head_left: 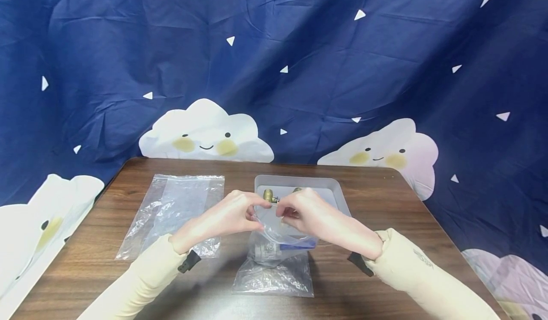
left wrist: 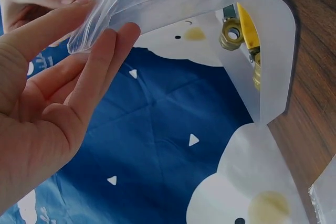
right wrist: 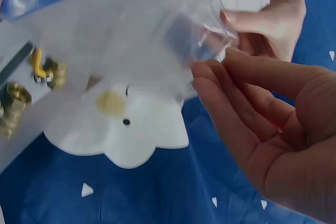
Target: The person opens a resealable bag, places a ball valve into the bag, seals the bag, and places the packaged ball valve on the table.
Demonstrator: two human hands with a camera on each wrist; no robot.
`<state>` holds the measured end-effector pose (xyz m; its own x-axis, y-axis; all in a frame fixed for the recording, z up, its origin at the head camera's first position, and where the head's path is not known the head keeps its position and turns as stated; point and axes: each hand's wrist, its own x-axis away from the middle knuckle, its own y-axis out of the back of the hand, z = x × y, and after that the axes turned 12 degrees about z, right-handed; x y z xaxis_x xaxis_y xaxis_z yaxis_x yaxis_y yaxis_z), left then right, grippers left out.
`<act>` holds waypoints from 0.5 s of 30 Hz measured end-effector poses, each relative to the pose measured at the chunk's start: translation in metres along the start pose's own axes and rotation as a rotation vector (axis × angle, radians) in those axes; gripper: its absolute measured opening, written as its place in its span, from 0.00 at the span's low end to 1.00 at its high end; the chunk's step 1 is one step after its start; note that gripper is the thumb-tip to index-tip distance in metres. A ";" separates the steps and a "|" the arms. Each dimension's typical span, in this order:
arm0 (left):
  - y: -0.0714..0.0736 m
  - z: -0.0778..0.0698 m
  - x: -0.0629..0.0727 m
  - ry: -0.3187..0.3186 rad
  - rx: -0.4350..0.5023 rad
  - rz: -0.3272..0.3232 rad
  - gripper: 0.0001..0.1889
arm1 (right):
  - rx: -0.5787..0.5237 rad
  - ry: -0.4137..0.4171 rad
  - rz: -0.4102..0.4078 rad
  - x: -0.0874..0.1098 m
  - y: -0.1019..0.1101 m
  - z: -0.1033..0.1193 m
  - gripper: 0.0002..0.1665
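A clear zip bag stands upright in front of me with its mouth up. Inside it sits a metal valve with a blue handle. My left hand pinches the bag's rim between thumb and fingers, as the left wrist view shows. On the other side of the rim, my right hand pinches the plastic with thumb and fingertips. Clear plastic spreads on the table below the valve; whether it belongs to the same bag I cannot tell.
Behind the hands stands a whitish tray holding brass valves, one with a yellow handle. Flat clear zip bags lie at the left on the brown wooden table. A blue curtain with clouds hangs behind.
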<state>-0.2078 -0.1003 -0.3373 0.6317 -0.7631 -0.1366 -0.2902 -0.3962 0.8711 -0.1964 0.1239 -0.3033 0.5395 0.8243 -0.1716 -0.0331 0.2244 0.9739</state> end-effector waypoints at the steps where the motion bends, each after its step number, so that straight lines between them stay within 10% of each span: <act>1: 0.000 0.000 0.000 -0.001 0.007 -0.002 0.22 | -0.005 -0.016 -0.009 0.003 0.003 -0.001 0.09; 15: -0.001 0.001 -0.001 -0.012 0.031 -0.012 0.22 | -0.062 -0.146 0.029 0.039 0.006 -0.015 0.16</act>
<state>-0.2090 -0.1001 -0.3382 0.6264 -0.7642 -0.1534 -0.3046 -0.4212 0.8543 -0.1886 0.1653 -0.3064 0.6539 0.7476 -0.1160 -0.1000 0.2374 0.9662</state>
